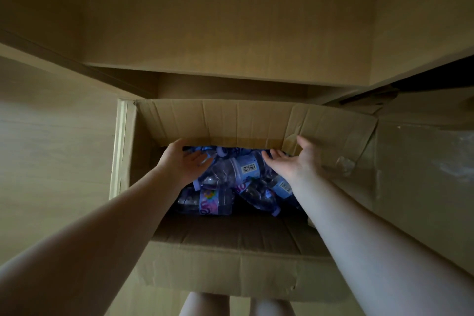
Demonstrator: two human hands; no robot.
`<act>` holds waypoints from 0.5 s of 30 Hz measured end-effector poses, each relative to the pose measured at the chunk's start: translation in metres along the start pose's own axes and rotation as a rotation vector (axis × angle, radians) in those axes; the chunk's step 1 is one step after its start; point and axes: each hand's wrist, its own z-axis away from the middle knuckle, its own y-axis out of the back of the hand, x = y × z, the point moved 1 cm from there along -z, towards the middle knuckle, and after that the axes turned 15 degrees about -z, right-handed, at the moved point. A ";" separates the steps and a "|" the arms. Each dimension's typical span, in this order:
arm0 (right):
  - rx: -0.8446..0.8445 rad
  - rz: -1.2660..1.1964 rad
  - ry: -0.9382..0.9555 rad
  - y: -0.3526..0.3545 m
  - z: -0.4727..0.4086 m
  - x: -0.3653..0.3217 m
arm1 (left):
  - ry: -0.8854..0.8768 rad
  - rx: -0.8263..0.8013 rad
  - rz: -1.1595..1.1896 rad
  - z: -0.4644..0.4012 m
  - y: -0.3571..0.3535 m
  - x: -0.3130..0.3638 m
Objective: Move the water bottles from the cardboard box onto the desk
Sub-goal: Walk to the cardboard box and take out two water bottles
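An open cardboard box stands on the floor below me. Inside lie several clear plastic water bottles with blue and purple labels. One bottle, barcode up, lies on top between my hands. My left hand reaches in from the left with fingers spread, palm toward that bottle. From the right, my right hand is spread the same way. Neither hand grips anything. Another bottle lies lower in the pile near the box front.
A wooden desk rises just behind the box, with its underside and a dark gap visible. The box's right flap hangs open to the right. Pale wooden floor spreads on the left. My knees show below the box's front wall.
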 end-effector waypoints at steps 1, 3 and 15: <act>0.003 -0.007 -0.003 0.001 0.001 0.001 | -0.010 0.013 0.013 0.003 -0.003 0.002; 0.021 0.018 0.008 0.008 0.004 0.005 | -0.044 0.046 0.018 0.011 -0.009 0.005; 0.015 0.992 0.921 0.040 0.078 0.017 | -0.846 0.614 -0.724 0.064 -0.005 -0.059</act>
